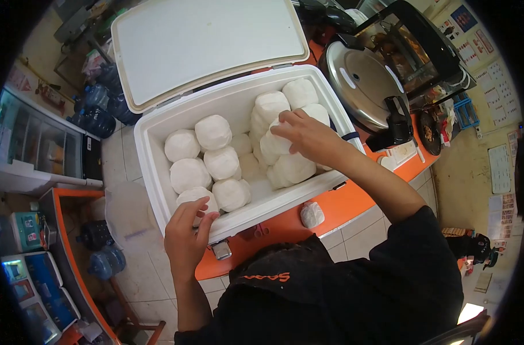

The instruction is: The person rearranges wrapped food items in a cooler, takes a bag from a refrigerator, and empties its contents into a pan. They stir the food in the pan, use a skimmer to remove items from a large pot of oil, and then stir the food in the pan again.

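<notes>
A white cooler box [150, 167] stands open before me, with round white wrapped bundles in two groups. My right hand [311, 135] reaches over the right-hand stack, its fingers curled on a white wrapped bundle [272, 148]. Another bundle [300, 93] sits behind it in the far right corner. My left hand [188, 227] is at the front left corner of the box, thumb and fingers apart, beside the nearest bundle [194, 198] of the left group. Further bundles [213, 132] are stacked behind that one. Part of the box's white floor shows between the groups.
The raised cooler lid [210, 46] leans back behind the box. Underneath is an orange counter [354, 201], where a small wrapped packet [312, 215] lies near the front edge. A large steel cooker [362, 80] stands close on the right. Water jugs [98, 118] are at the left.
</notes>
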`<state>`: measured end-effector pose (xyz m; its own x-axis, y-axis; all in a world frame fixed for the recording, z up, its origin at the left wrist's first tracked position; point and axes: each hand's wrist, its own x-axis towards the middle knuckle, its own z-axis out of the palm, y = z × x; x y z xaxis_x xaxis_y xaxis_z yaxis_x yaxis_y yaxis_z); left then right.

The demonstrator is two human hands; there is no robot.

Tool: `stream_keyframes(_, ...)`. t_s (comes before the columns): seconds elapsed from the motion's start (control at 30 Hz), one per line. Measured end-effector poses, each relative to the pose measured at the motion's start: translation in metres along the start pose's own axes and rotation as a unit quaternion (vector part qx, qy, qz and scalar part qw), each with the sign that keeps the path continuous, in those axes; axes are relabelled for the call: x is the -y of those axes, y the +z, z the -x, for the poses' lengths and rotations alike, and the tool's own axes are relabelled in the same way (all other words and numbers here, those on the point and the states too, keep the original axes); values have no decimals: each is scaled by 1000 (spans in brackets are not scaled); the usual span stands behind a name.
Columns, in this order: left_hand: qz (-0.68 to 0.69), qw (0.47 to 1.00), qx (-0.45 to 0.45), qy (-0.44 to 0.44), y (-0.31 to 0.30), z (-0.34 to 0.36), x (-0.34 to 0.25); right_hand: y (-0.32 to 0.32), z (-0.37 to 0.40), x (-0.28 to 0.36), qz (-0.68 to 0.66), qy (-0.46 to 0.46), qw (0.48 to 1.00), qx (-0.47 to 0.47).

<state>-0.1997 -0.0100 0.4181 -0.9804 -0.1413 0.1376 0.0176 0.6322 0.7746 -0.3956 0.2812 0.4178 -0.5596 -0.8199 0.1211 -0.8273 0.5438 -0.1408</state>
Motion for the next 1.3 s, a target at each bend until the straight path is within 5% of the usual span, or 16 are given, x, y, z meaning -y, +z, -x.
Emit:
stream_keyframes(0.13,-4,1000,-2,21,1,1,7,-5,-7,20,67,40,996,46)
stream_keyframes(0.23,3,1000,-2,16,-1,1,7,6,-38,43,41,-105,993,28)
stream_keyframes(0.3,2,1000,8,13,-3,1,4,35,-59,54,60,-121,974,184)
stream_keyframes(0.43,12,999,11,46,-5,2,8,171,-93,16,183,-107,854,475)
stream_keyframes(0.6,14,995,-15,98,-9,3,19,245,-126,-14,146,-32,796,586)
stream_keyframes(1.3,35,994,-12,101,-12,3,21,214,-96,6,20,52,901,431)
